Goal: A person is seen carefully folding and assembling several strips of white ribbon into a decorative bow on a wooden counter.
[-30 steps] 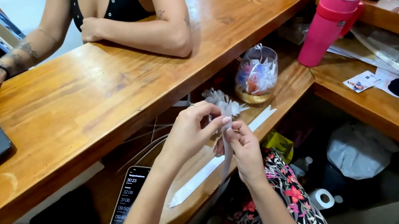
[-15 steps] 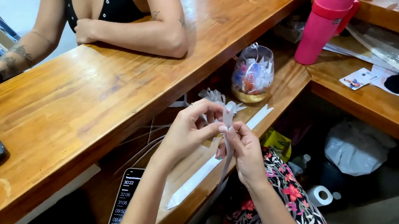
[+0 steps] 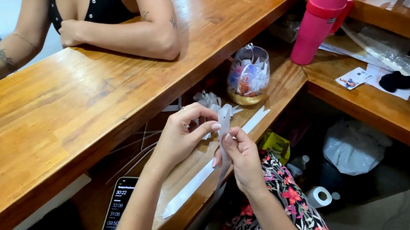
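My left hand (image 3: 179,137) and right hand (image 3: 243,155) pinch a white ribbon (image 3: 223,123) between their fingers (image 3: 215,127) above the lower wooden counter (image 3: 285,79).

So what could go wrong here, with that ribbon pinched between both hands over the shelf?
1. The ribbon is thin and held only by fingertips of the left hand and right hand; it could slip and the fold come undone.
2. The long ribbon strip lies near the shelf edge, so a wrist might brush it off.
3. The phone sits near the left forearm and could get nudged.
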